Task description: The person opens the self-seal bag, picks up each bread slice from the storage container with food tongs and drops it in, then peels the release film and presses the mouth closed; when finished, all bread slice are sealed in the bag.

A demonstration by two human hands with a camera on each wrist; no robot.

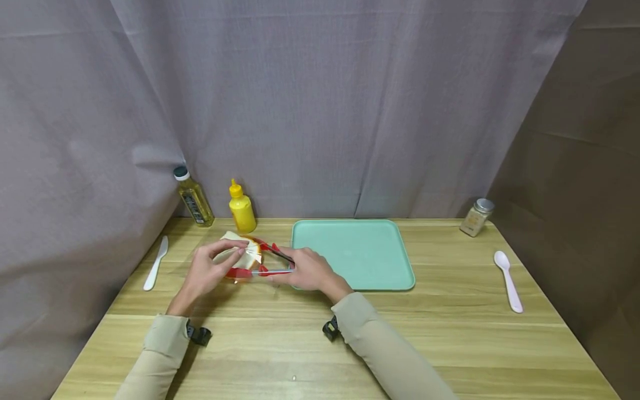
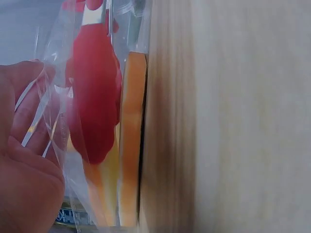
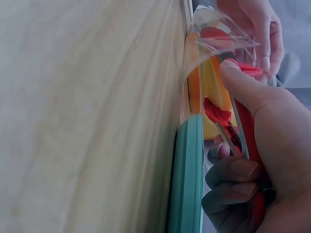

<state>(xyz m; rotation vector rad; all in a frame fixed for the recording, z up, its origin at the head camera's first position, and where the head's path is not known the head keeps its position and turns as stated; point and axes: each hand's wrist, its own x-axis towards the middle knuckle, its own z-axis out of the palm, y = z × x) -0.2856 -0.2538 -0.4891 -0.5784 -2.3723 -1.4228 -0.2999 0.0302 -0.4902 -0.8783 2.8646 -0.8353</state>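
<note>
My left hand [image 1: 207, 266] pinches the edge of a clear plastic bag [image 2: 58, 104] between thumb and fingertips, above slices of bread. My right hand [image 1: 311, 269] grips a pair of tongs [image 3: 247, 133] with red handles and red tips. The tongs reach into the bag, one red tip [image 2: 95, 97] on the near side of the bread [image 1: 240, 255] and the other on its far side. Below the tips, a slice with an orange-brown crust [image 2: 132, 141] lies flat near the tabletop. Whether the tips press on the upper slice is hidden by film and glare.
A green tray [image 1: 355, 255] lies just right of the tongs. Behind the bread stand a yellow squeeze bottle [image 1: 242, 212] and an oil bottle [image 1: 196, 201]. A white knife [image 1: 156, 264] is at the left edge. At the right are a spice jar [image 1: 475, 219] and a spoon [image 1: 509, 282].
</note>
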